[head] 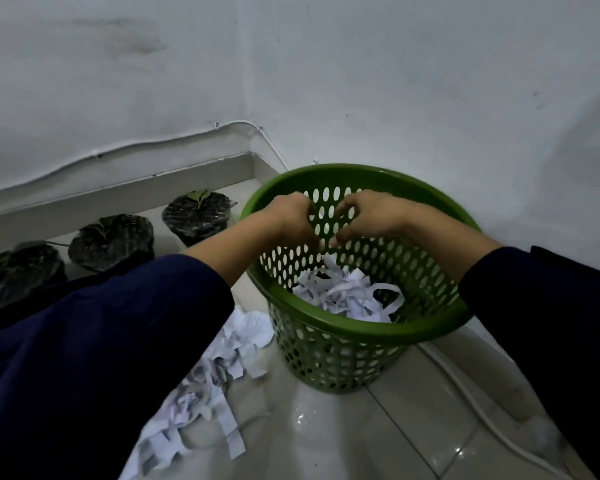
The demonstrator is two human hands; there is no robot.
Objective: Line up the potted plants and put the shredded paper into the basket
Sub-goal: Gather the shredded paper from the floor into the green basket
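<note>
A green perforated basket (361,332) stands on the tiled floor in the room's corner. Shredded white paper (347,296) lies in its bottom. Above the basket's opening, my left hand (291,220) and my right hand (368,216) hover close together, fingers curled downward and apart, with nothing clearly held. More shredded paper (215,375) is strewn on the floor left of the basket. Three potted plants in black bags stand in a row along the left wall: the far one (198,216), the middle one (113,240) and the near one (18,271).
White walls meet in the corner behind the basket. A white cable (174,138) runs along the wall above the skirting. Another white cable (471,396) lies on the floor to the right. My dark blue sleeves fill the lower left and right.
</note>
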